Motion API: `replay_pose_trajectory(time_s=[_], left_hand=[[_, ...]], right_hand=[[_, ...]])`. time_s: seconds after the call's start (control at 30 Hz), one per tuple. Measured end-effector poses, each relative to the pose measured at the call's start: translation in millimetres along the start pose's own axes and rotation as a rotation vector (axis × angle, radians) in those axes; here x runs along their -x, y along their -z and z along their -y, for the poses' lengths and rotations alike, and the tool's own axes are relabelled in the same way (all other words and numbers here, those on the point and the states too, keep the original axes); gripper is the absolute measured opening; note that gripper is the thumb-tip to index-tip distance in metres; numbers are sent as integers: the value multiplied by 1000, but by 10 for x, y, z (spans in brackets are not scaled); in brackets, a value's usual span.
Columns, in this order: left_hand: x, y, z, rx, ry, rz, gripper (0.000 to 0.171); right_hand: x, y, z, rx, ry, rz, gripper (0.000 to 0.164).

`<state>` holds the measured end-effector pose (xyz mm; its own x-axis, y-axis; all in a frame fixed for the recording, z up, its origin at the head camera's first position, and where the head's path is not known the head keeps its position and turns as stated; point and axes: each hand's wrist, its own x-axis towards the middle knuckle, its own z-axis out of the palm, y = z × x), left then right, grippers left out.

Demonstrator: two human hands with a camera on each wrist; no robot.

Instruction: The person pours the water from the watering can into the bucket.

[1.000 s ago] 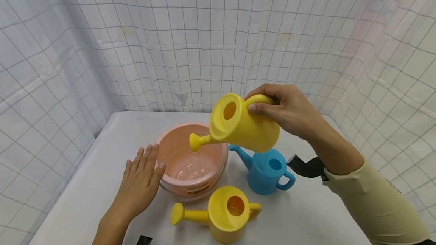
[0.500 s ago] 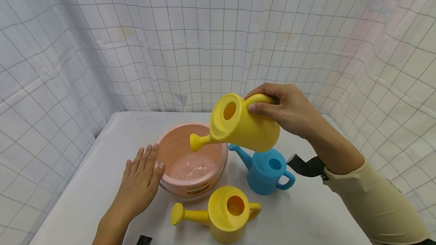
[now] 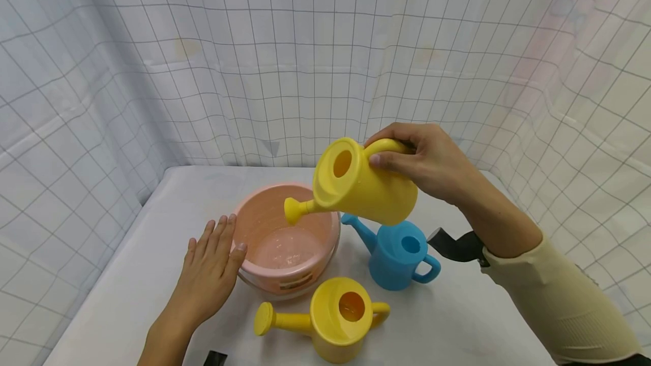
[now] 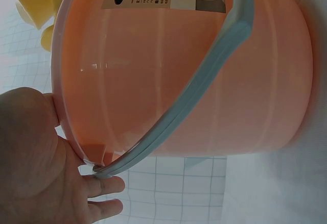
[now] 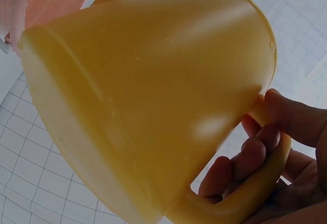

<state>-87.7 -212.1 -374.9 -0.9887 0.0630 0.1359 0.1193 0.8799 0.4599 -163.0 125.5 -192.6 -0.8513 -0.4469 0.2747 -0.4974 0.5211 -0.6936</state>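
My right hand (image 3: 424, 160) grips the handle of a yellow watering can (image 3: 378, 196), fingers curled round it in the right wrist view. The can is held raised and tilted, its spout pointing down to the left over a pink bucket (image 3: 241, 196). Glints and small ripples show at the bottom of the bucket. My left hand (image 3: 211, 275) lies against the bucket's left rim with straight fingers. From the left wrist, the bucket's grey-blue bail handle (image 4: 196, 89) hangs across its side, near the fingertips.
A second yellow watering can (image 3: 335, 321), with liquid visible through its opening, stands in front of the bucket. To the bucket's right is a blue watering can (image 3: 396, 256), under the raised one. White grid-patterned curtains (image 3: 325, 61) enclose the white table (image 3: 488, 321).
The raised yellow watering can has risen very slightly with my right hand. Bright ripples in the bucket look fewer than a second ago. My left hand has stayed in place.
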Motion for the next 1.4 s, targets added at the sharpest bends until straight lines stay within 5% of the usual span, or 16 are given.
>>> replay_pose_trajectory(time_s=[1.4], left_hand=[[4,5,3,-2,-8,-4,62]], right_hand=[[-20,-22,26,37,-38,27,19]])
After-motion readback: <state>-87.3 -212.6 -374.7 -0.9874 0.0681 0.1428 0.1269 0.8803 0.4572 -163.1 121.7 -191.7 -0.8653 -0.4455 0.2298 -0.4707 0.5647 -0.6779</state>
